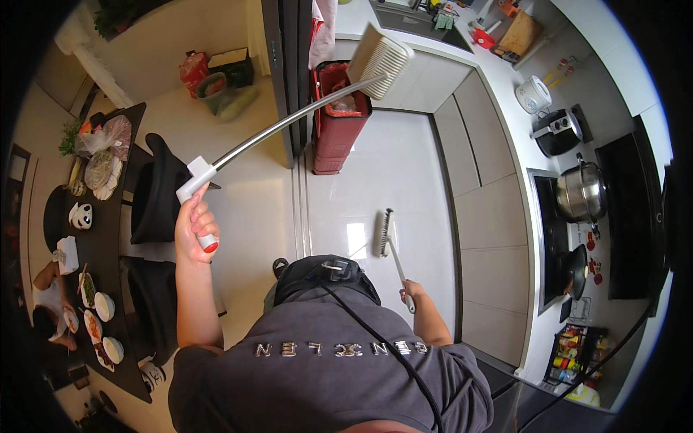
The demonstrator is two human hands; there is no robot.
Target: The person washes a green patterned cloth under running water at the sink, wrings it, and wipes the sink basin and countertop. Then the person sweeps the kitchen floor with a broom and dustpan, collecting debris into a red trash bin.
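Note:
My left hand (pixel 198 227) grips the white, red-tipped handle of a long-handled dustpan (pixel 381 63). Its metal shaft runs up and to the right, and the ribbed cream pan is tilted at the opening of a tall red trash bin (pixel 339 138). A red liner with crumpled plastic shows inside the bin; the pan's inner side is hidden. In my right hand (pixel 416 293) is the grey handle of a scrub brush (pixel 387 233), its dark bristles facing left near the pale floor (pixel 346 205).
Cabinets and a white counter (pixel 514 157) bound the right side, with a steel pot (pixel 581 192) on the cooktop (pixel 549 216). Dark sliding door panels (pixel 287 70) stand left of the bin. Black chairs (pixel 157 189) and a dining table (pixel 116 238) are left; a person (pixel 50 303) eats there.

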